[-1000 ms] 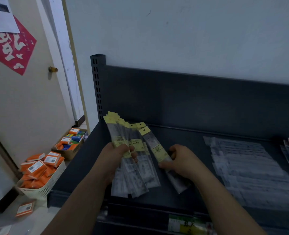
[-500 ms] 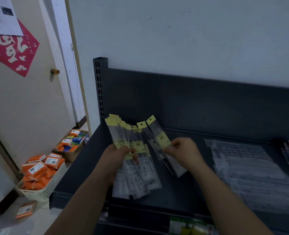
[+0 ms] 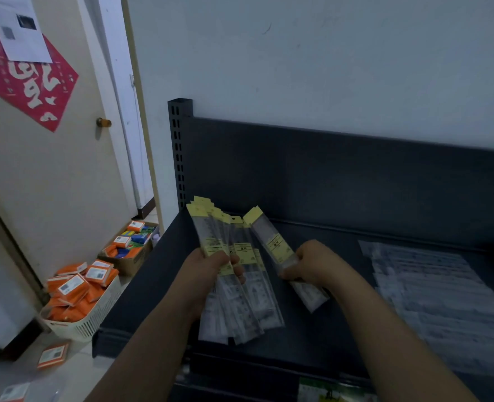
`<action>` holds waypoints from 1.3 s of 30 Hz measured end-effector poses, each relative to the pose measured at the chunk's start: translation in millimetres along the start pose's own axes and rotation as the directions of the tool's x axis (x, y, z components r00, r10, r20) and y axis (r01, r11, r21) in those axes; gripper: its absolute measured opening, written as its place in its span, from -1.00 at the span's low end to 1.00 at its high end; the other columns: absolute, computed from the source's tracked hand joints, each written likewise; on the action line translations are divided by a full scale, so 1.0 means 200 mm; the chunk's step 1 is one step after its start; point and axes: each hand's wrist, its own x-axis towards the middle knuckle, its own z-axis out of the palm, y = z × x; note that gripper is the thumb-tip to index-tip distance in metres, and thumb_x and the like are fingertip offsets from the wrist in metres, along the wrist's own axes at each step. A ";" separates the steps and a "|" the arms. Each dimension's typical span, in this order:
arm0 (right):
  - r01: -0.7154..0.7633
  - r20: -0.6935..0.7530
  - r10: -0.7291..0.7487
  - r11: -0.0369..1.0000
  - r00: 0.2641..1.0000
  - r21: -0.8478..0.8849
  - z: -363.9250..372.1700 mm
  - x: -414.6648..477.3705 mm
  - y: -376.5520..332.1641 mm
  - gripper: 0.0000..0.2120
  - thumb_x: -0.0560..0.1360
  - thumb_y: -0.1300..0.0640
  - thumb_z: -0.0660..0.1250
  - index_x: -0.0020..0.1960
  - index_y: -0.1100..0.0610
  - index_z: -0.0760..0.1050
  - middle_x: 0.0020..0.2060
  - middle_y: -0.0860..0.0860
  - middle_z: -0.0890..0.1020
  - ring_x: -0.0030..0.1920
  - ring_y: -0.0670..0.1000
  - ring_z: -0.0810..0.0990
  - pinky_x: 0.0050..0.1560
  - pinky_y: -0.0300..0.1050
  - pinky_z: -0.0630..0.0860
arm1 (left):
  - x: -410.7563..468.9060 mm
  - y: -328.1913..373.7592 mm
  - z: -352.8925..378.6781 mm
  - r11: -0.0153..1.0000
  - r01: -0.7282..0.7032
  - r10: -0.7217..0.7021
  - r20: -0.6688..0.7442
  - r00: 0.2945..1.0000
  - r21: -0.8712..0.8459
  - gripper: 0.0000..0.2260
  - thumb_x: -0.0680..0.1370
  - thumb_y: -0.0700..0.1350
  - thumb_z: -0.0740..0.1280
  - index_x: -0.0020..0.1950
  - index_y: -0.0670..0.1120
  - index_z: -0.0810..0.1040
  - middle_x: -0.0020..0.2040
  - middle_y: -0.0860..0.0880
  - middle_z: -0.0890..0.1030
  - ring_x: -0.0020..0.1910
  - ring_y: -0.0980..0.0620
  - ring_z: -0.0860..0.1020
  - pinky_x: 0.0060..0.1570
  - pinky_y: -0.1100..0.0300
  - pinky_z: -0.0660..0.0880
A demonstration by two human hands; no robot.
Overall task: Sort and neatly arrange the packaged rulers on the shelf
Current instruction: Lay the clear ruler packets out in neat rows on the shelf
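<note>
My left hand (image 3: 208,268) is curled round a fan of packaged rulers (image 3: 240,303), gripping them about a third of the way down, with fingertips showing on their fronts. Their long axes run away from me. The yellow header cards point up toward the back panel (image 3: 327,175), and the clear tails hang down toward the front edge of the shelf (image 3: 312,343). The packets overlap and splay a little.

My right hand (image 3: 312,262) has its fingers curled round a single ruler packet (image 3: 272,242) near its middle. That packet is tilted, with its yellow header up and to the left, just beside the fan's headers, and its clear end down to the right under my wrist.

Both bundles are held over the left part of the dark shelf. Well apart to the right, a flat heap of clear packets (image 3: 431,291) lies on the shelf. On the floor to the left stands a white basket (image 3: 86,323) of orange boxes (image 3: 72,288), with a cardboard box (image 3: 129,262) behind it.
</note>
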 end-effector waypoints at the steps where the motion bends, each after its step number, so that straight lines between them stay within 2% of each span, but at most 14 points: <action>1: 0.009 0.002 -0.009 1.000 1.000 0.009 0.01 -0.01 0.00 -0.63 0.37 0.00 0.49 0.04 0.21 0.53 -0.05 0.09 0.61 -0.04 0.05 0.60 -0.14 -0.13 0.51 | 0.00 0.00 0.00 1.000 -0.002 0.002 -0.001 1.000 0.006 -0.82 0.55 -0.32 0.19 0.07 -0.38 0.50 -0.28 -0.29 0.58 -0.32 -0.18 0.57 -0.15 -0.08 0.55; 8: 0.072 -0.175 -0.076 0.997 0.982 -0.030 0.02 -0.08 0.00 -0.65 0.33 0.02 0.52 0.01 0.14 0.52 -0.14 0.01 0.59 -0.14 -0.01 0.57 -0.17 -0.11 0.52 | -0.01 0.01 0.00 1.000 -0.003 0.004 -0.015 1.000 0.026 -0.82 0.56 -0.31 0.20 0.05 -0.38 0.52 -0.28 -0.27 0.60 -0.32 -0.18 0.59 -0.07 -0.14 0.54; 10: 0.086 -0.127 -0.078 0.994 0.989 0.064 0.02 -0.06 0.01 -0.71 0.36 0.06 0.50 -0.02 0.15 0.51 -0.16 0.02 0.59 -0.16 -0.03 0.55 -0.22 -0.16 0.48 | -0.02 0.01 0.00 1.000 0.003 -0.003 -0.019 1.000 0.015 -0.83 0.57 -0.31 0.20 0.05 -0.38 0.52 -0.28 -0.26 0.60 -0.33 -0.17 0.59 -0.12 -0.10 0.55; 12: 0.119 -0.120 -0.099 0.978 0.988 0.173 0.02 -0.06 0.04 -0.84 0.43 0.11 0.42 -0.18 0.16 0.48 -0.31 0.00 0.53 -0.32 -0.09 0.48 -0.38 -0.23 0.38 | -0.03 0.02 0.00 1.000 0.006 -0.006 -0.016 1.000 -0.005 -0.83 0.57 -0.32 0.20 0.06 -0.39 0.51 -0.28 -0.26 0.59 -0.35 -0.15 0.58 -0.17 -0.04 0.57; 13: 0.133 -0.140 -0.100 0.960 0.985 0.246 0.01 -0.06 0.06 -0.81 0.48 0.12 0.37 -0.25 0.18 0.46 -0.37 0.00 0.49 -0.39 -0.11 0.42 -0.45 -0.25 0.32 | -0.03 0.02 0.00 1.000 0.006 -0.006 -0.015 1.000 -0.017 -0.83 0.57 -0.32 0.19 0.06 -0.39 0.51 -0.28 -0.26 0.58 -0.35 -0.15 0.57 -0.21 -0.01 0.58; 15: 0.129 -0.162 -0.064 0.892 0.985 0.434 0.01 -0.07 0.09 -0.76 0.56 0.12 0.27 -0.17 0.27 0.53 -0.34 0.06 0.51 -0.39 -0.08 0.43 -0.45 -0.27 0.33 | -0.04 0.02 0.01 0.999 0.008 -0.009 -0.013 1.000 -0.048 -0.83 0.58 -0.32 0.19 0.08 -0.39 0.50 -0.25 -0.26 0.57 -0.34 -0.13 0.57 -0.29 0.03 0.59; 18: 0.068 -0.049 -0.048 0.675 0.998 0.735 0.00 -0.11 0.08 -0.79 0.59 0.18 0.18 -0.09 0.20 0.56 -0.26 0.09 0.61 -0.29 0.03 0.55 -0.28 -0.18 0.48 | -0.05 0.03 0.03 0.996 -0.007 0.008 0.010 1.000 -0.084 -0.84 0.60 -0.25 0.24 0.05 -0.35 0.52 -0.23 -0.22 0.60 -0.34 -0.08 0.60 -0.31 0.07 0.59; 20: 0.036 0.033 -0.108 0.583 0.994 0.812 0.00 -0.14 0.06 -0.79 0.58 0.21 0.18 -0.10 0.19 0.57 -0.25 0.11 0.62 -0.26 0.07 0.57 -0.19 -0.11 0.51 | -0.06 0.05 0.05 0.998 -0.025 0.028 0.048 0.998 -0.065 -0.80 0.58 -0.17 0.31 0.05 -0.31 0.55 -0.24 -0.17 0.64 -0.32 -0.05 0.62 -0.28 0.07 0.60; 23: 0.049 0.108 -0.241 0.565 0.964 0.824 0.04 -0.17 0.00 -0.82 0.57 0.22 0.22 -0.03 0.22 0.60 -0.16 0.13 0.67 -0.16 0.08 0.62 -0.10 -0.04 0.56 | -0.08 0.07 0.12 0.997 -0.052 0.059 0.132 0.989 -0.060 -0.75 0.53 -0.15 0.36 0.12 -0.29 0.55 -0.17 -0.17 0.68 -0.24 -0.09 0.67 -0.26 0.08 0.61; 26: 0.161 0.116 -0.361 0.650 0.926 0.743 0.08 -0.18 -0.02 -0.88 0.53 0.18 0.34 0.00 0.18 0.62 -0.16 0.05 0.69 -0.18 -0.01 0.64 -0.15 -0.13 0.55 | -0.08 0.07 0.15 0.997 -0.081 0.082 0.089 0.993 -0.018 -0.78 0.53 -0.22 0.36 0.15 -0.25 0.55 -0.01 -0.23 0.68 -0.13 -0.14 0.68 -0.25 0.07 0.64; 29: 0.244 0.001 -0.320 0.725 0.947 0.644 0.09 -0.15 0.00 -0.82 0.54 0.13 0.32 0.09 0.17 0.61 -0.16 0.01 0.67 -0.20 -0.08 0.60 -0.21 -0.26 0.51 | -0.07 0.08 0.12 0.996 -0.085 0.084 0.012 0.996 0.010 -0.80 0.55 -0.26 0.33 0.17 -0.25 0.54 0.00 -0.24 0.67 -0.10 -0.16 0.68 -0.24 0.04 0.63; 31: 0.351 -0.186 -0.303 0.871 0.935 0.343 0.08 -0.12 0.05 -0.75 0.59 0.11 0.25 0.22 0.12 0.56 0.04 -0.02 0.62 -0.01 -0.11 0.59 -0.04 -0.34 0.46 | -0.08 0.11 0.06 0.998 -0.069 0.069 -0.010 0.998 0.009 -0.83 0.57 -0.28 0.28 0.13 -0.26 0.55 -0.07 -0.22 0.69 -0.15 -0.14 0.68 -0.25 0.03 0.62; 34: 0.416 -0.109 -0.417 0.909 0.902 -0.030 0.09 -0.08 0.10 -0.65 0.62 0.06 0.15 0.39 0.03 0.41 0.41 -0.10 0.37 0.41 -0.09 0.32 0.35 -0.30 0.19 | -0.09 0.14 -0.03 0.999 -0.033 0.037 -0.090 0.995 0.040 -0.89 0.59 -0.28 0.23 0.02 -0.24 0.55 -0.15 -0.21 0.67 -0.25 -0.12 0.67 -0.31 0.06 0.58; 39: 0.397 -0.168 -0.400 0.916 0.901 -0.053 0.10 -0.07 0.09 -0.66 0.61 0.04 0.18 0.33 0.10 0.49 0.36 -0.06 0.45 0.39 -0.04 0.37 0.35 -0.26 0.24 | -0.13 0.18 -0.11 0.992 0.020 0.000 -0.158 0.987 0.125 -0.88 0.60 -0.27 0.21 -0.10 -0.17 0.49 -0.19 -0.17 0.61 -0.29 -0.08 0.59 -0.53 0.17 0.52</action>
